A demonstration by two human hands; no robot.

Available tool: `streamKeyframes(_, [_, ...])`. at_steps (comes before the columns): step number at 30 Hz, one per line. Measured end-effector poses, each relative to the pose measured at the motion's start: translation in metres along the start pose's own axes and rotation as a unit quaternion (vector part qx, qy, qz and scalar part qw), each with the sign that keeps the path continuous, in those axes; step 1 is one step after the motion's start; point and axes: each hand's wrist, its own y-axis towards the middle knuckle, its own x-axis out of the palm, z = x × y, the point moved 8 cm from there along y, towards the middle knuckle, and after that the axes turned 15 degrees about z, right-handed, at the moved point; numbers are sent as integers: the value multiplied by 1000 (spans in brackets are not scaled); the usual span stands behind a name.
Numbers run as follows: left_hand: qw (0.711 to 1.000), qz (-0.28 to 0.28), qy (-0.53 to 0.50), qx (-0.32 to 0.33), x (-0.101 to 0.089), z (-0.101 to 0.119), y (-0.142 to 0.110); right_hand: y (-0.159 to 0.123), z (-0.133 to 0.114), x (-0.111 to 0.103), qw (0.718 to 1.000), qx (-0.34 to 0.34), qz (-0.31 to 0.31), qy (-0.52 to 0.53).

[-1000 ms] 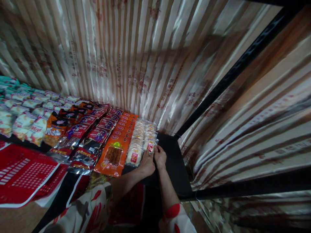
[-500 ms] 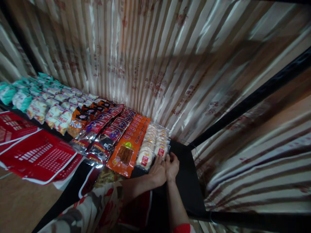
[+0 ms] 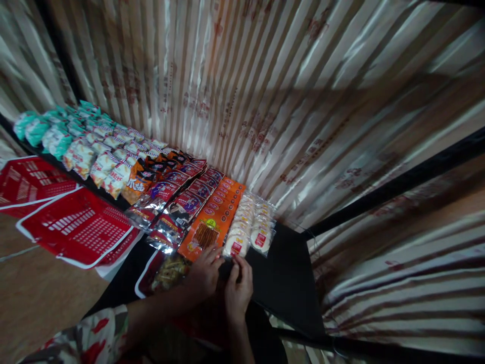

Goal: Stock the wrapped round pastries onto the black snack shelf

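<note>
My left hand (image 3: 206,269) is at the lower right corner of a flat orange snack packet (image 3: 206,230), its fingers stretched toward the left side of the nearer row of round white crackers (image 3: 235,242) in clear wrappers with red labels. My right hand (image 3: 239,287) is at the front edge of that row, fingers bent and a gap showing beside the thumb. Its fingertips seem to touch the wrapper. To the right lies a second row of wrapped white crackers (image 3: 261,237), with no hand on it.
Dark red-and-purple packets (image 3: 182,202), orange-and-black bags (image 3: 138,182), white bags (image 3: 108,169) and green bags (image 3: 56,139) line the black shelf (image 3: 288,273) leftward. Red baskets (image 3: 81,227) stand below. Another basket holding packets (image 3: 170,273) is under my left arm. Striped sheeting (image 3: 227,91) hangs behind.
Both hands have moved left, from the front of the right cracker row to the front of the left one. The right row is now uncovered. The view has shifted slightly.
</note>
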Motion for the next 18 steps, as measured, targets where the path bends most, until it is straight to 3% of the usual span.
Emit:
streamKeyframes(4, [994,-22,105,-9,-4,-29,-4,-32,-10,35,994,-64,-91,-19])
streamKeyframes(9, [988,-50,144,16,5,-41,-5,-44,-4,54,985,-92,-117,-87])
streamKeyframes(15, [987,-27,156,26,8,-43,-3,-27,-26,51,981,-120,-106,-106])
streamKeyframes(18, [988,-11,144,50,7,-41,-3,-6,-45,67,980,-138,-106,-99])
